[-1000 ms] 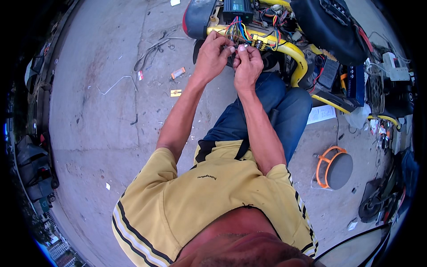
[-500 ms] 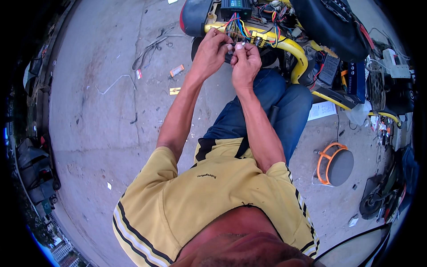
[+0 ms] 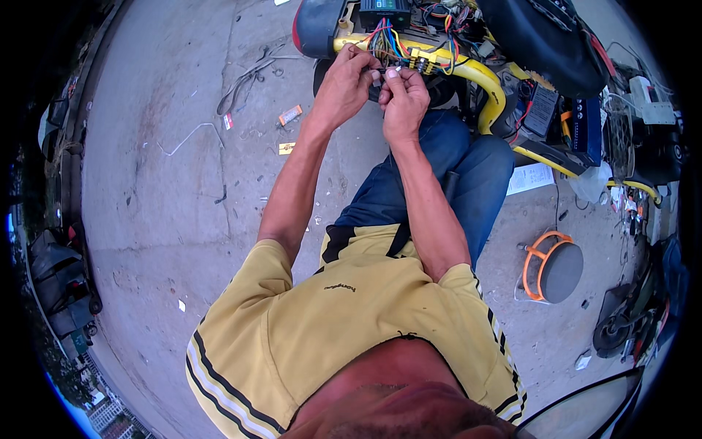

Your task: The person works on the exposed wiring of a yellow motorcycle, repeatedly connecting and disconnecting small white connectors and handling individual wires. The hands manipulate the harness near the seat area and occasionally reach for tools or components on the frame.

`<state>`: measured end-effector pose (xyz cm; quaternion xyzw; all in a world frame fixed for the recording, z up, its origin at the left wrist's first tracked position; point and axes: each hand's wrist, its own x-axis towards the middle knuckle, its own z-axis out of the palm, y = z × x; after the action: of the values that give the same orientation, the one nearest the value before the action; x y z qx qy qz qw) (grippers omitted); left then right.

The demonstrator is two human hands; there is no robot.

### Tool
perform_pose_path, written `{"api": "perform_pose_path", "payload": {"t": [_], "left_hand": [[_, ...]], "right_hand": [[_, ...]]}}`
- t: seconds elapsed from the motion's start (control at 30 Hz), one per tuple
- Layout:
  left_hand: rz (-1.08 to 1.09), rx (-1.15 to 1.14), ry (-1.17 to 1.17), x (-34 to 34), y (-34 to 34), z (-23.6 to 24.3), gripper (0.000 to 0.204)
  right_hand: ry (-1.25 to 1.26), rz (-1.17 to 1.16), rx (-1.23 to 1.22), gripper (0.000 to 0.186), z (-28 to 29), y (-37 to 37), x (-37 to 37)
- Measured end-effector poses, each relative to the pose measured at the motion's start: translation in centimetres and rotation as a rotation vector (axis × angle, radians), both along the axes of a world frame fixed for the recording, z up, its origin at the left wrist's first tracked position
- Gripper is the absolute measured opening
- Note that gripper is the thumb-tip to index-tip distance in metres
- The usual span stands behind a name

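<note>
Both my hands meet over the side of a yellow tubular scooter frame (image 3: 477, 73). My left hand (image 3: 354, 77) pinches a thin wire near its fingertips, the fingers bent together. Close beside it, my right hand (image 3: 404, 94) is closed too, thumb against forefinger, at a small pale piece on the wiring; its exact kind is too small to tell. Coloured wires (image 3: 387, 42) run down behind my fingers from a black finned controller box (image 3: 385, 12). A yellow terminal connector (image 3: 424, 60) sits on the frame just right of my right hand.
A black seat (image 3: 545, 44) is tilted up at the right, beside a blue box (image 3: 586, 132). An orange-framed round stool (image 3: 559, 269) stands on the concrete. Cut straps (image 3: 245, 82), a small orange box (image 3: 290, 115) and a yellow card (image 3: 287, 148) lie at left.
Almost nothing differs. The view has shifted very slightly, and both hands stay pinched at the same spot on the wiring.
</note>
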<state>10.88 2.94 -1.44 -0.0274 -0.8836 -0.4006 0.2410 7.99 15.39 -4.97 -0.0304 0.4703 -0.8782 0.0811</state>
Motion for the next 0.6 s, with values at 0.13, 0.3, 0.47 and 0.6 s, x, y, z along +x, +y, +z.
{"api": "perform_pose_path", "payload": {"t": [0.13, 0.3, 0.47, 0.6], "left_hand": [[0.018, 0.003, -0.013, 0.2, 0.5, 0.6, 0.014], [0.028, -0.021, -0.040, 0.4, 0.4, 0.5, 0.013], [0.017, -0.001, -0.049, 0.2, 0.6, 0.6, 0.012], [-0.016, 0.093, -0.072, 0.1, -2.0, -0.9, 0.013]], "right_hand": [[0.066, -0.095, 0.058, 0.013, -0.2, -0.5, 0.3], [0.120, -0.119, 0.160, 0.014, -0.2, -0.5, 0.3], [0.164, -0.174, 0.202, 0.014, -1.1, -0.5, -0.2], [-0.028, -0.010, -0.010, 0.012, -0.2, 1.3, -1.3]]}}
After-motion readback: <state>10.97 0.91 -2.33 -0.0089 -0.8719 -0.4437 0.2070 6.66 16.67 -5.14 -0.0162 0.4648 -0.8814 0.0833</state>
